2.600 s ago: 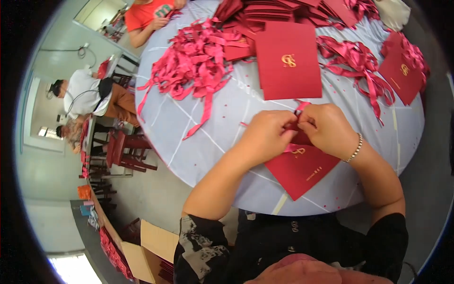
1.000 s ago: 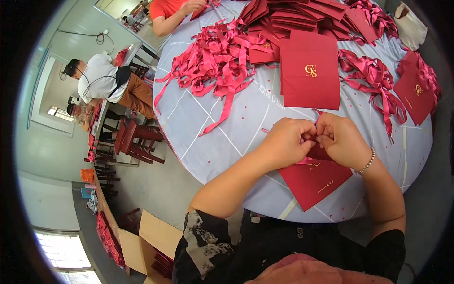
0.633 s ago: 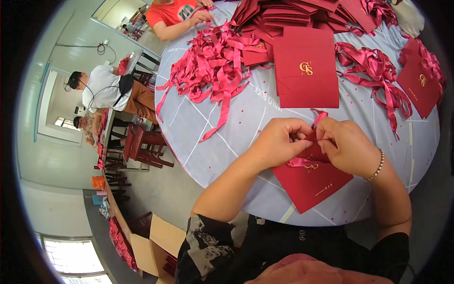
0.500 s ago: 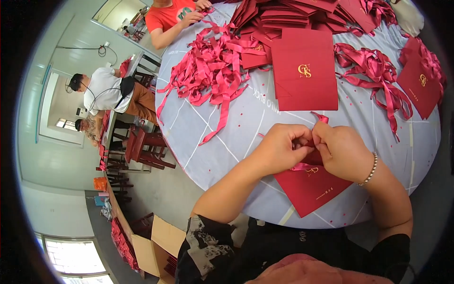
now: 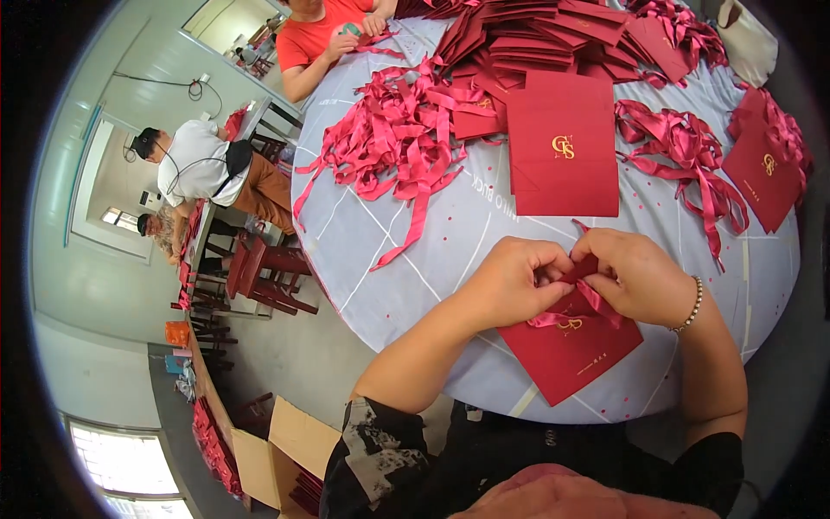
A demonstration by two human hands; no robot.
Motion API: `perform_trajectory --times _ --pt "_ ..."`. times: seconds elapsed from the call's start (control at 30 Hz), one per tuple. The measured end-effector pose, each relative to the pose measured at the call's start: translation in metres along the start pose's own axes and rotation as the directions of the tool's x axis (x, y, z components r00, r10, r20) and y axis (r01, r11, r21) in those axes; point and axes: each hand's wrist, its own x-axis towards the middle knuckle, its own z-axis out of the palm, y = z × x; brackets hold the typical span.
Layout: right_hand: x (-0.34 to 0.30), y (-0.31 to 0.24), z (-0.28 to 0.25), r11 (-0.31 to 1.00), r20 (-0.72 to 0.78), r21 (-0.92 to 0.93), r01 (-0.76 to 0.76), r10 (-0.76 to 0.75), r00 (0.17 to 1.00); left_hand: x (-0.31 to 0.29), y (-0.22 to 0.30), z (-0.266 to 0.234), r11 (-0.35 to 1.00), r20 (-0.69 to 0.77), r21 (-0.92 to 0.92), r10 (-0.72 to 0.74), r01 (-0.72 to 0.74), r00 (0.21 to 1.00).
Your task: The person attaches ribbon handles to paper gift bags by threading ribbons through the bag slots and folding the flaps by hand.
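Note:
A small dark-red paper gift bag (image 5: 566, 368) with a gold emblem lies tilted on the cloth in front of me, its top edge toward my fingers. My left hand (image 5: 523, 278) is closed, pinching that top edge between thumb and fingers. Beside it my right hand (image 5: 640, 281), closed too, pinches a pink-red satin ribbon (image 5: 601, 303) at the bag's upper edge. The ribbon loops across the bag's front, and an end pokes up past my right fingers. My fingertips hide the exact spot they grip. Just beyond lies a flat red bag (image 5: 564, 164).
A heap of loose ribbons (image 5: 393, 143) lies at left, a smaller ribbon bundle (image 5: 679, 143) at right. Stacked red bags (image 5: 527, 35) fill the far side. Finished-looking bags (image 5: 761, 177) sit at far right. Across the table a person in orange (image 5: 303, 43) handles ribbon. A cardboard box (image 5: 298, 432) stands at lower left.
My right hand has shifted slightly right and down, and more ribbon shows looped across the bag's front. Both hands remain at its top edge. The whole view has moved a little.

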Motion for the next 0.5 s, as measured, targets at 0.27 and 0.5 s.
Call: perform_trajectory --times 0.27,0.5 --pt "-0.002 -0.005 -0.001 0.992 0.035 0.108 -0.066 0.062 0.997 0.003 -0.004 -0.010 0.963 0.217 -0.231 -0.090 0.140 0.972" --pt "-0.007 -0.004 -0.009 0.992 0.111 0.125 -0.004 -0.010 0.994 0.009 -0.010 -0.010 0.933 0.268 0.031 0.338 -0.359 0.902"
